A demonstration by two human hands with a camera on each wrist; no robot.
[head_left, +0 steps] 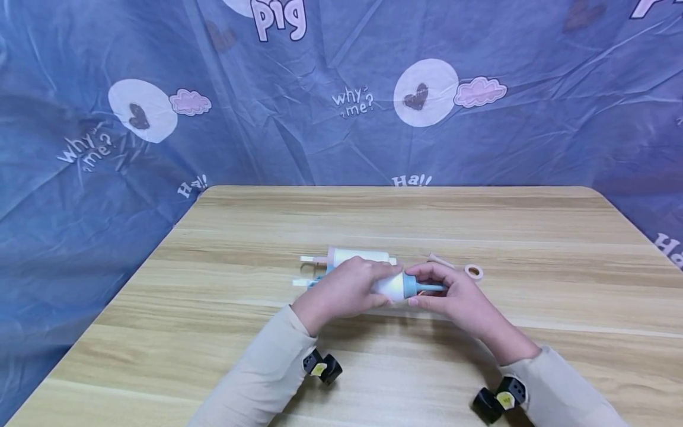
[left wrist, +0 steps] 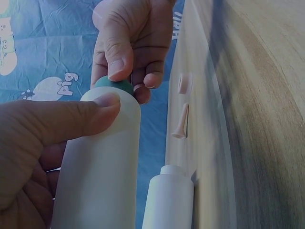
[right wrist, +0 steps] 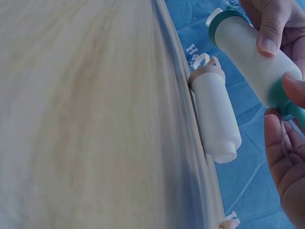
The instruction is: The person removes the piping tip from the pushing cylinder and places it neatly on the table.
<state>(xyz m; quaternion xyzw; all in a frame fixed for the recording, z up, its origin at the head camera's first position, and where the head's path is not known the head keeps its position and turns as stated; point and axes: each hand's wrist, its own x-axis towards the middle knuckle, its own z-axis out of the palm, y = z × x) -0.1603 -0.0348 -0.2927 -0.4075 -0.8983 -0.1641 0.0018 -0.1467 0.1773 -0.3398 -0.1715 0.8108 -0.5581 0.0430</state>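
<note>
Tilted above the table, a white plastic bottle (head_left: 391, 287) has a blue-green nozzle cap (head_left: 409, 287) at one end and a matching collar (right wrist: 220, 20) with a pale tab at the other. My left hand (head_left: 347, 287) grips the bottle's body, thumb near its shoulder. With thumb and fingers, my right hand (head_left: 456, 290) pinches the nozzle cap, whose thin spout points into the palm. Behind the held bottle, a second white bottle (right wrist: 214, 107) with a pink collar lies on its side, its bare neck showing.
A small pink nozzle (left wrist: 180, 124) lies on the wooden table (head_left: 176, 332), right of the second bottle. Close by is a pink-white ring (left wrist: 183, 83). A patterned blue cloth (head_left: 299, 130) hangs behind the table's far edge.
</note>
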